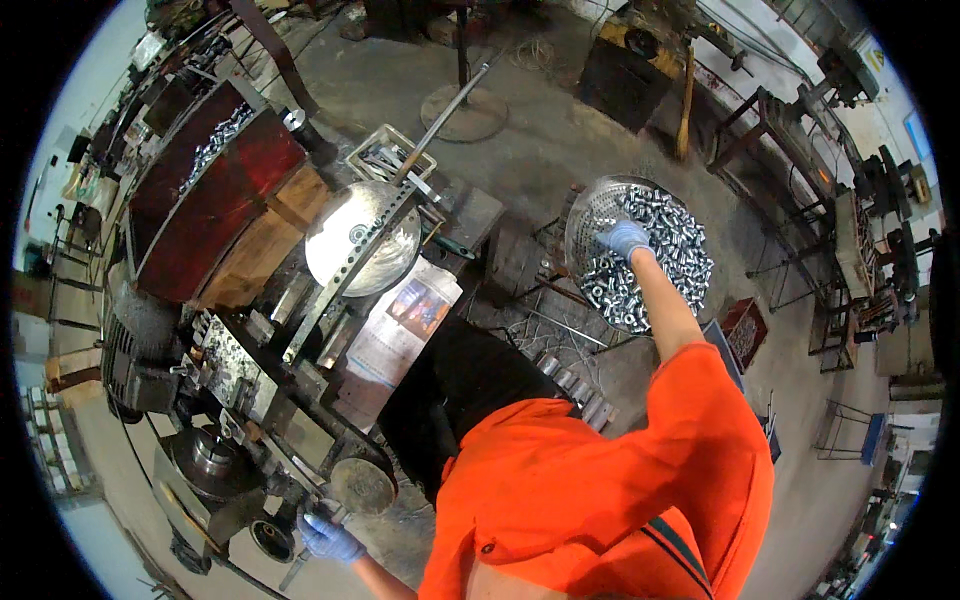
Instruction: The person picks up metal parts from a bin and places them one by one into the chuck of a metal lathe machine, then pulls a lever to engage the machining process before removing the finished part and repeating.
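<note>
My right hand (626,238), in a pale blue-grey glove, reaches into a round perforated metal basin (583,215) on the right. Many short silvery cylindrical metal parts (668,262) fill most of the basin. Its fingers are drawn together over the pile's left side; whatever they pinch is too small to make out. At the lower left, my left hand (331,538), gloved alike, is closed around a metal lever handle (294,572) on the machine. A round metal disc (362,486) is just above that hand.
A lathe-like machine with a chuck (212,455) stands at left. Behind it are a large round shiny plate (345,235), a perforated bar (352,262), a printed sheet (405,320) and a red bin (215,185). A small red box (742,332) lies right of the basin.
</note>
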The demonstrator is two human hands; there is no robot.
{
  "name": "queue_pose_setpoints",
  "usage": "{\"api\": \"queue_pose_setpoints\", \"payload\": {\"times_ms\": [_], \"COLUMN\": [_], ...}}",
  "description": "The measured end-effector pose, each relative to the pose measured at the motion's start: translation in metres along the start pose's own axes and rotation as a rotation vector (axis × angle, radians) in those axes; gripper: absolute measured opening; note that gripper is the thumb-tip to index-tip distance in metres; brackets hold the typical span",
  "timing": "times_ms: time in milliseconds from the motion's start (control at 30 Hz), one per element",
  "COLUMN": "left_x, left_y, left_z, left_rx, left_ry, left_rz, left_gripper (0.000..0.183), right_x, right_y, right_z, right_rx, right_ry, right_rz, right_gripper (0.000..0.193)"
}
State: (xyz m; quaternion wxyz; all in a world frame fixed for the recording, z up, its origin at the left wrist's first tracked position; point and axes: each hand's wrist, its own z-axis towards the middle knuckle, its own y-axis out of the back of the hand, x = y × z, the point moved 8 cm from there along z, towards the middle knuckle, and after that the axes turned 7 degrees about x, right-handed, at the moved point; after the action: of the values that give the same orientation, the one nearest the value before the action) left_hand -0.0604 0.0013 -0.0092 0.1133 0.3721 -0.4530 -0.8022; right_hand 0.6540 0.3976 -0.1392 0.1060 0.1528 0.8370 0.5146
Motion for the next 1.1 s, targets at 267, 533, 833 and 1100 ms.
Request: {"api": "queue_pose_setpoints", "payload": {"times_ms": [267, 533, 833, 1100], "left_x": [0.013, 0.011, 0.105, 0.142], "left_y": [-0.007, 0.033, 0.217, 0.225], "left_z": [-0.002, 0.017, -0.017, -0.108], "left_rx": [0.026, 0.129, -0.252, -0.127], "left_ry": [0.033, -0.145, 0.159, 0.376], "left_rz": [0.038, 0.097, 0.458, 0.498], "left_gripper": [0.035, 0.027, 0.022, 0.025], "right_x": [0.064, 0.276, 0.497, 0.630], "right_y": [0.072, 0.105, 0.123, 0.032], "right_z": [-0.096, -0.189, -0.455, -0.530], "right_rx": [0.283, 0.372, 0.200, -0.193], "right_ry": [0.766, 0.963, 2.004, 1.930], "right_rz": [1.966, 1.234, 0.355, -0.596], "right_gripper": [0.037, 0.033, 0.024, 0.048]}}
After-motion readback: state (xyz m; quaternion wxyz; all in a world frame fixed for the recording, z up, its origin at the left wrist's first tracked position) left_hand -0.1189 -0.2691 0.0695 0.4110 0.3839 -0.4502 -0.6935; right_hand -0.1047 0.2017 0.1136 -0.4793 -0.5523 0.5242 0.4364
